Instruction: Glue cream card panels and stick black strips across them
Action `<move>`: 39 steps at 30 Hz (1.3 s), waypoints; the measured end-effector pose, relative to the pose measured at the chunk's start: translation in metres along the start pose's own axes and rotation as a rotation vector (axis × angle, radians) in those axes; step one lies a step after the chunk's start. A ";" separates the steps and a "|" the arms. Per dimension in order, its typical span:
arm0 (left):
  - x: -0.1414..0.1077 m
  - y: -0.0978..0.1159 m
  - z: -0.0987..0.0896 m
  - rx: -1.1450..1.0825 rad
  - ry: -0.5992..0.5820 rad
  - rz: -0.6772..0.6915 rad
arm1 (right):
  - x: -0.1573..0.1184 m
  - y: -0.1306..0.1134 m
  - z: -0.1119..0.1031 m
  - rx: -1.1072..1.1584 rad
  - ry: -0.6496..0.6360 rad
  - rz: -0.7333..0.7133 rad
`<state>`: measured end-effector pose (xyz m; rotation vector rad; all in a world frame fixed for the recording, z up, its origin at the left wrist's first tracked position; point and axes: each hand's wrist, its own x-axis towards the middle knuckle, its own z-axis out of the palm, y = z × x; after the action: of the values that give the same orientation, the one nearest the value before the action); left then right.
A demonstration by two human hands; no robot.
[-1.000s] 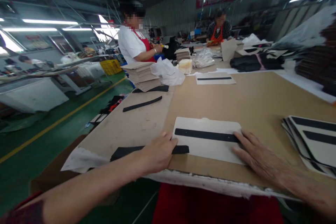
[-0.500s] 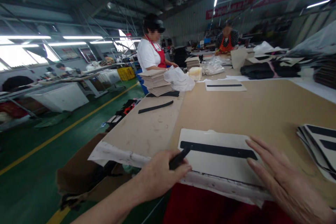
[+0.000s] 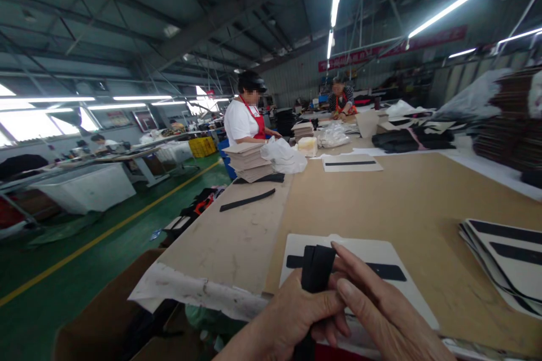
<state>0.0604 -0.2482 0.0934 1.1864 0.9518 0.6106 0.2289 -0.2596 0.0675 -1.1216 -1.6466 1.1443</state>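
Note:
Black flat strips [image 3: 317, 268] stand upright in a bundle, wrapped by the fingers of my left hand [image 3: 302, 307]. My right hand [image 3: 381, 307] reaches in from the right with fingers stretched out. Its index fingertip is at the strips' right edge, and its thumb is apart from it. Underneath both hands lies a cream board [image 3: 359, 248] with one dark strip [image 3: 387, 272] across it. The hands and the bundle hide the middle of that strip.
A pile of similar boards [image 3: 503, 259] is at the right. Farther back lie another striped board [image 3: 353, 163] and a loose black strip [image 3: 248, 200]. Stacked cardboard pieces [image 3: 249, 162] and a plastic bag [image 3: 288, 155] sit near a co-worker [image 3: 243, 118]. Another person [image 3: 342, 101] is farther off.
My right hand has left the board's right end and come over to the left hand. The left hand has turned the black strips upright. The view has tilted upward.

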 end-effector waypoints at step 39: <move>0.035 -0.022 -0.076 1.500 0.346 0.265 | 0.123 0.001 -0.059 -0.039 -0.262 0.341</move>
<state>0.0097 -0.1885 0.0565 2.6089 1.6317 0.2178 0.2516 -0.1284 0.0976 -1.3607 -1.7210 1.5363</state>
